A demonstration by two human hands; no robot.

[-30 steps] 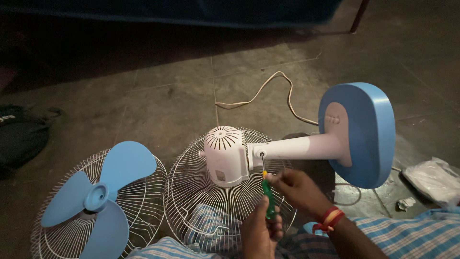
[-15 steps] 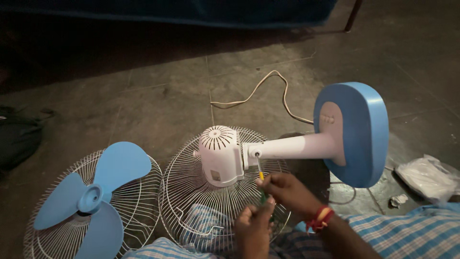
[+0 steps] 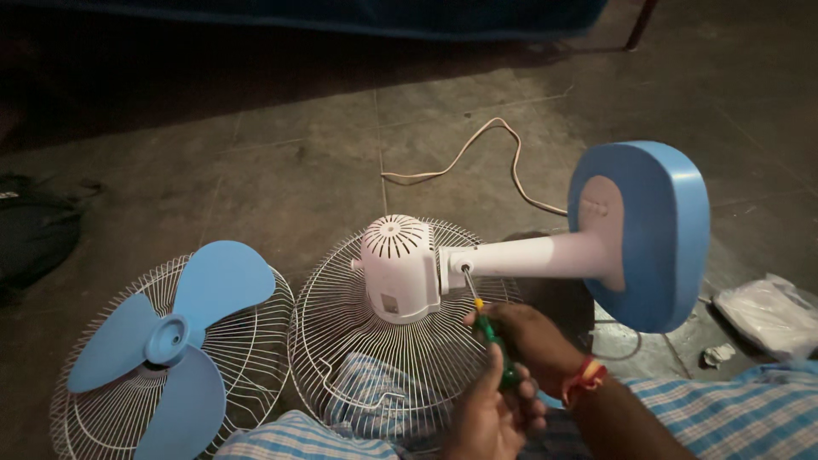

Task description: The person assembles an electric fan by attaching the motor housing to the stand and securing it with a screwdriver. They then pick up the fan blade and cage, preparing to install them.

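Observation:
A table fan lies on its side on the floor, its white motor housing (image 3: pixel 399 266) resting on a wire grille (image 3: pixel 341 341) and its white neck (image 3: pixel 532 255) leading to a blue base (image 3: pixel 656 230). A green-handled screwdriver (image 3: pixel 494 341) has its tip in the screw at the neck joint (image 3: pixel 465 267). My left hand (image 3: pixel 492 419) grips the lower end of the handle from below. My right hand (image 3: pixel 532 336), with a red band at the wrist, holds the screwdriver near its yellow collar.
A blue three-blade propeller (image 3: pixel 166 341) lies on a second wire grille (image 3: pixel 247 341) at the left. The pale power cord (image 3: pixel 477 153) loops across the stone floor. A white plastic bag (image 3: pixel 771 311) sits at right, a dark bag (image 3: pixel 34 234) at far left.
The screwdriver handle has swung to the right and lower, so the tool now leans more. My left hand has dropped lower on the handle. The tip stays at the neck screw.

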